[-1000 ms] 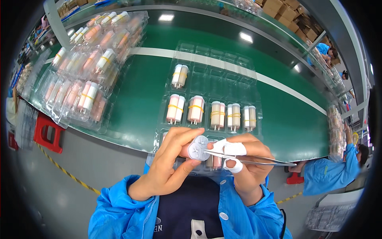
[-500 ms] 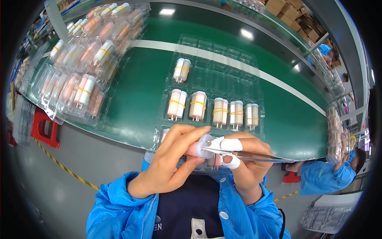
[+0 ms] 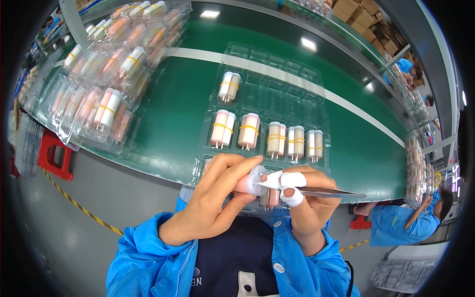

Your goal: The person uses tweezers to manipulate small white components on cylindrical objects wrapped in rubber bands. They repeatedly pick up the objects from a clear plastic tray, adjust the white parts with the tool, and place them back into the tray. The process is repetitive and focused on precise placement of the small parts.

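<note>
Six yellow-banded tube bundles [image 3: 276, 139] sit in plain view in the clear tray [image 3: 292, 94] on the green counter [image 3: 163, 138], 11 to 2 o'clock of the piece in work: one in the far row, five in the next. Piece in work is a pink-bodied bundle [image 3: 241, 186] with a pale end cap [image 3: 256, 181], held up off the tray. Left grip [image 3: 205, 200] pinches its body, cap facing roughly 3 o'clock. Right grip [image 3: 309, 193]: taped thumb and finger pressed together on metal tweezers [image 3: 341, 193], tips at the cap face; can't tell if they hold anything. I'd call this one mid-operation, not done: not set down, no band visible, though fingers hide most of the body. Another bundle [image 3: 273, 198] shows at 5 o'clock, partly hidden, so no full count. Stacked trays [image 3: 134, 106] at 10 o'clock hold plenty more; finished or waiting, can't tell. My read: near tray is part-filled.
</note>
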Tool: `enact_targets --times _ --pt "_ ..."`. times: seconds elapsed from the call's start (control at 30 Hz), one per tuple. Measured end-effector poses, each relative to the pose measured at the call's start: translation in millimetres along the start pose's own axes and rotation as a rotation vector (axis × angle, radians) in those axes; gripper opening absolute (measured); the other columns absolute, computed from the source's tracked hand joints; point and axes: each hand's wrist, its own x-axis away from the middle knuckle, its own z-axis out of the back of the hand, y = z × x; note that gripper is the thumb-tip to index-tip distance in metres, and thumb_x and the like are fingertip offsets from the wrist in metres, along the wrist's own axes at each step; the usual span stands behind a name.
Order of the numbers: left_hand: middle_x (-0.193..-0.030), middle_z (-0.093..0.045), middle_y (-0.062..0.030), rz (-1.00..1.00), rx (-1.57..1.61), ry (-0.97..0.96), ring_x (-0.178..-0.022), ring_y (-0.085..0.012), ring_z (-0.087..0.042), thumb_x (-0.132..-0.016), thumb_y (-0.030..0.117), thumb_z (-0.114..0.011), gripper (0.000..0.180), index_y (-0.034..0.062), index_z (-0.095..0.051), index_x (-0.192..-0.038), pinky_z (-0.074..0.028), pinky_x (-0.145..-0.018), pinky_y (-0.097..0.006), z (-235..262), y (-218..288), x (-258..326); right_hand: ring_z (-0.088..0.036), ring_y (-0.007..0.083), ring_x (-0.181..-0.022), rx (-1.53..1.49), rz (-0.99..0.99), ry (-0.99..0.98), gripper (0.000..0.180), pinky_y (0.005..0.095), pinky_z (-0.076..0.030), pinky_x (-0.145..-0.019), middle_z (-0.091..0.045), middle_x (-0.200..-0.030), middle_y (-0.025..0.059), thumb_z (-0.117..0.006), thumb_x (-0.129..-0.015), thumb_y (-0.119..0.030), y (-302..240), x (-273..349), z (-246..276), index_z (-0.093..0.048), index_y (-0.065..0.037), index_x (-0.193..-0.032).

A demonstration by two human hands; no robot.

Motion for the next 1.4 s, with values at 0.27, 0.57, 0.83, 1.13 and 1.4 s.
enact_targets --times 0.27,0.57,0.83,1.13,1.4 --pt "-0.108 -0.05 -0.0173 0.001 -0.034 -0.004 -0.094 -0.0311 -0.051 -0.075 -0.002 -0.065 0.057 -0.0012 -0.049 -0.129 -0.041 -0.082 -0.037 0.4 -2.1 0.6 -0.068 0.0217 -0.077 -0.006 0.021 0.007 0.02 0.0296 -0.054 -0.067 -0.069 -0.087 0.0195 -0.072 -0.074 0.002 -2.6 -1.9 -2.3 -0.067 0.005 -0.093" --pt "-0.107 -0.05 -0.0169 0.004 -0.049 -0.007 -0.093 -0.0311 -0.051 -0.075 -0.002 -0.065 0.056 -0.0013 -0.049 -0.129 -0.041 -0.083 -0.037 0.8 -2.8 0.6 -0.068 0.0217 -0.076 0.085 0.036 0.006 0.016 0.0296 -0.054 -0.066 -0.069 -0.085 0.0194 -0.071 -0.076 0.002 -1.6 -1.6 -3.1 -0.067 0.005 -0.091" --pt "-0.106 -0.051 -0.0162 0.004 -0.044 -0.004 -0.092 -0.0308 -0.051 -0.074 -0.001 -0.066 0.056 -0.0012 -0.05 -0.128 -0.041 -0.082 -0.037 0.3 -1.4 1.2 -0.068 0.0216 -0.075 0.069 0.057 0.015 0.016 0.0289 -0.054 -0.064 -0.069 -0.085 0.0191 -0.071 -0.076 0.001 0.9 1.2 -0.7 -0.067 0.005 -0.091" --pt "-0.105 -0.051 -0.0162 -0.002 -0.064 -0.008 -0.091 -0.031 -0.051 -0.071 -0.004 -0.067 0.057 -0.0013 -0.052 -0.126 -0.042 -0.081 -0.038 -0.7 -2.5 1.3 -0.068 0.0203 -0.072 0.162 0.038 -0.074 0.015 0.0278 -0.053 -0.062 -0.069 -0.083 0.0171 -0.069 -0.077 0.002 -7.7 -3.1 0.9 -0.067 0.004 -0.092" --pt "-0.104 -0.052 -0.0158 -0.106 -0.219 -0.053 -0.09 -0.0307 -0.052 -0.066 -0.008 -0.067 0.057 -0.0018 -0.056 -0.121 -0.044 -0.077 -0.037 2.2 -4.4 -3.8 -0.066 0.0171 -0.07 0.183 -0.104 -0.222 0.014 0.0252 -0.051 -0.062 -0.068 -0.079 0.0148 -0.065 -0.076 0.005 -20.1 -13.9 9.6 -0.067 0.003 -0.089"
